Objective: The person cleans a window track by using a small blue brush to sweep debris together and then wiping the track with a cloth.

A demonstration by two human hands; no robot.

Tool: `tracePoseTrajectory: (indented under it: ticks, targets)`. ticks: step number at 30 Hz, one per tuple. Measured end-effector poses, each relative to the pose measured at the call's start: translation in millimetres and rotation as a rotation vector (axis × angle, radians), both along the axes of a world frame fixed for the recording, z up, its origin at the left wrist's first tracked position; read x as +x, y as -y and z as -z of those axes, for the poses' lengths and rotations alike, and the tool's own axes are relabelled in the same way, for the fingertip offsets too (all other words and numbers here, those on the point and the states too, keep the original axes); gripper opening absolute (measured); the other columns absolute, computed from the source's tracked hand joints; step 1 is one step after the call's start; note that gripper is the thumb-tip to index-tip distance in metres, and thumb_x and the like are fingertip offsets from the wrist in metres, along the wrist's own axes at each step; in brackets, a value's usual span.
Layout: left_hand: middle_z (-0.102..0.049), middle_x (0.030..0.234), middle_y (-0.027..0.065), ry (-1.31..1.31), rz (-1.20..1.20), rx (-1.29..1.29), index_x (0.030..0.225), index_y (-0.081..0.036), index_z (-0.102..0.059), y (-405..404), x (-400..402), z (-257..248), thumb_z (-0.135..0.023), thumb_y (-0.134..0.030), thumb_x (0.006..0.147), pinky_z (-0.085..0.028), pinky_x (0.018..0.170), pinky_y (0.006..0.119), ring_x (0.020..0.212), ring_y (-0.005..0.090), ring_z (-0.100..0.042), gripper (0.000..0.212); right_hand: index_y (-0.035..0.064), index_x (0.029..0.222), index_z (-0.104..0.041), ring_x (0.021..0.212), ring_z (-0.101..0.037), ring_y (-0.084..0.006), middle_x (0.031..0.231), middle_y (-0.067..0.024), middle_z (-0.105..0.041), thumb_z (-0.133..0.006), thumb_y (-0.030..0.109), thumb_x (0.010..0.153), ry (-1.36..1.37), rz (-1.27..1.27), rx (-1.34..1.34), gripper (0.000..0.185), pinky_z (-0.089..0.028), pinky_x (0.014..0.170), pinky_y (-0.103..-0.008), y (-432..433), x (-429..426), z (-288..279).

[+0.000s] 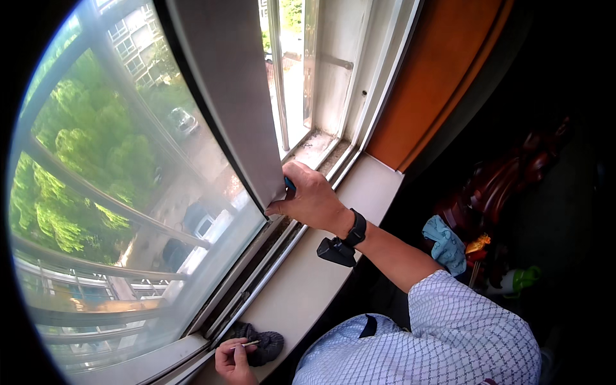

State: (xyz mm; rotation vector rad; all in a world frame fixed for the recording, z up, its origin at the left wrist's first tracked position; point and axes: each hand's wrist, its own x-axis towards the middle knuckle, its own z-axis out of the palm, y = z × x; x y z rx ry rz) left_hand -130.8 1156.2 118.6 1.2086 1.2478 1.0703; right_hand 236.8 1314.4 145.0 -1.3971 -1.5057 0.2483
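My right hand [310, 199] is at the lower corner of a sliding window sash [226, 96], fingers bent around its edge and thumb against its face. A small blue object [289, 184] shows between that thumb and fingers; most of it is hidden. A black wrist strap [356, 228] with a dark box-like piece [336, 251] is on this wrist. Down at the sill's near end, my left hand [233, 362] pinches a thin pale stick [246, 344]. Just past its fingertips lies a crumpled dark grey cloth [267, 345]. Dirt lines the window track [243, 296].
Metal bars [281, 82] stand outside the opening. The pale windowsill [288, 284] runs diagonally to an orange-brown panel [428, 72]. In the dark at right are a glossy dark red carved piece [500, 183], a light blue cloth [445, 245] and a green-topped container [524, 278].
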Motion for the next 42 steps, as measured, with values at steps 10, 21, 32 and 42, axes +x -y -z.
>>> tracePoseTrajectory:
  ticks: [10, 21, 32, 42]
  targets:
    - [-0.070, 0.110, 0.0160, 0.019, -0.068, -0.008, 0.102, -0.001, -0.059, 7, -10, 15, -0.063, -0.007, 0.106, -0.060, 0.078, 0.030, 0.082, 0.0186, -0.071, 0.008, 0.0062, 0.104, -0.065, 0.084, -0.066, -0.0321, 0.094, -0.0121, -0.063, -0.094, 0.009, 0.073, -0.100, -0.227, 0.016, 0.042, -0.056, 0.075, -0.0398, 11, -86, 8]
    - [-0.070, 0.110, 0.0159, 0.036, -0.039, -0.056, 0.101, -0.001, -0.058, 5, -4, 1, -0.062, -0.004, 0.106, -0.061, 0.080, 0.032, 0.084, 0.0198, -0.071, 0.007, 0.0060, 0.098, -0.059, 0.085, -0.067, -0.0416, 0.096, -0.0171, -0.061, -0.089, 0.015, 0.078, -0.120, -0.346, -0.040, 0.037, -0.055, 0.074, -0.0507, 17, -142, 2]
    - [-0.070, 0.110, 0.0167, 0.074, -0.001, -0.043, 0.101, -0.001, -0.059, 6, -3, 2, -0.061, -0.002, 0.106, -0.061, 0.080, 0.033, 0.085, 0.0203, -0.072, 0.006, 0.0065, 0.096, -0.060, 0.080, -0.069, -0.0409, 0.094, -0.0169, -0.061, -0.089, 0.015, 0.077, -0.094, -0.388, -0.025, 0.036, -0.058, 0.070, -0.0498, 18, -172, 4]
    - [-0.069, 0.114, 0.0188, 0.161, 0.063, -0.008, 0.106, 0.003, -0.061, 8, -2, -3, -0.060, 0.005, 0.104, -0.065, 0.086, 0.035, 0.092, 0.0213, -0.073, 0.003, 0.0071, 0.097, -0.061, 0.080, -0.070, -0.0398, 0.092, -0.0164, -0.062, -0.089, 0.019, 0.078, -0.063, -0.421, -0.048, 0.036, -0.058, 0.070, -0.0493, 20, -199, 4]
